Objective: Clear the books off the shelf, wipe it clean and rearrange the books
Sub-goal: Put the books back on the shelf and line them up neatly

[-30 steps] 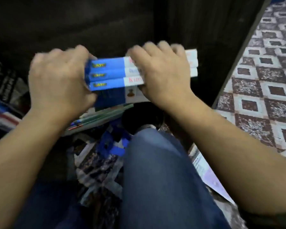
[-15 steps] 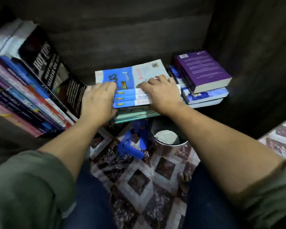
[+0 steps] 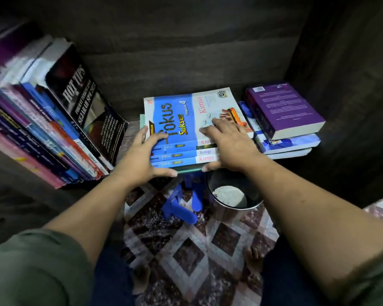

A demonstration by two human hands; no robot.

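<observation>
A stack of three blue-and-white "Fokus Sukses" books [image 3: 184,120] lies flat on thin green books in the middle of the dark wooden shelf [image 3: 186,62]. My left hand [image 3: 142,157] grips the stack's left front corner, fingers on the top cover and thumb under the front edge. My right hand [image 3: 228,144] holds the right part, fingers spread on the cover and thumb below the spines. A row of books [image 3: 53,129] leans at the left. A purple book [image 3: 283,109] tops a short pile at the right.
Below the shelf edge stand a blue plastic stool [image 3: 179,206] and a round metal bin [image 3: 230,195] on the patterned tile floor [image 3: 186,250]. The shelf's dark side wall [image 3: 352,96] closes the right. My knees and feet are at the bottom.
A second ago both hands held the blue stack up in the air. It now lies on the shelf between the leaning row and the purple pile, with both hands still on it.
</observation>
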